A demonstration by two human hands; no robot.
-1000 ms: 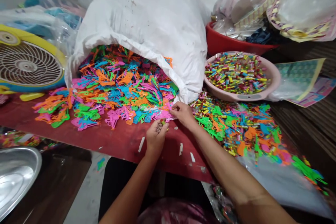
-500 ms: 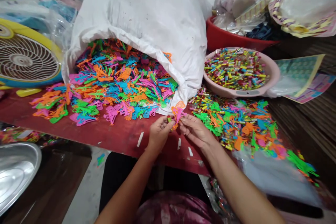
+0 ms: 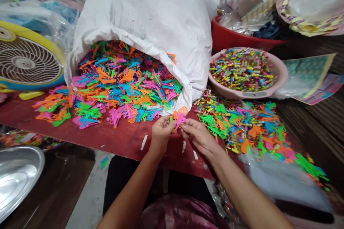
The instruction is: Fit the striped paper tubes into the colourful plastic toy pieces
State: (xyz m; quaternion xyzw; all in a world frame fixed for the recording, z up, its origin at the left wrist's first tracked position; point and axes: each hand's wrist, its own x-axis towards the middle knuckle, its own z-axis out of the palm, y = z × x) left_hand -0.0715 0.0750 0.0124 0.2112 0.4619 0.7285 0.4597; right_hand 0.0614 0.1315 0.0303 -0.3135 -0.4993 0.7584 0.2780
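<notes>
My left hand (image 3: 163, 131) is closed, with a small yellow-green tube (image 3: 171, 118) at its fingertips, right beside a few small plastic pieces. These pink and orange plastic pieces (image 3: 180, 117) sit between my two hands over the table's front part. My right hand (image 3: 197, 134) pinches the pink one from the right side. The fingers hide the lower ends of the pieces. Just behind, a white sack (image 3: 150, 10) lies on its side, its mouth spilling a heap of similar colourful plastic pieces (image 3: 129, 82) onto the red table (image 3: 115, 139).
A pink basin (image 3: 281, 73) full of small coloured tubes (image 3: 242, 69) stands to the right, before a red basin (image 3: 242, 39). More tubes and plastic pieces (image 3: 252, 128) lie at the right. A yellow-blue fan (image 3: 29, 61) stands left; a metal bowl (image 3: 18, 179) is below.
The pink and orange pieces have been turned a little between my fingers, and the pink one now lies more sideways. Both hands stay in nearly the same place.
</notes>
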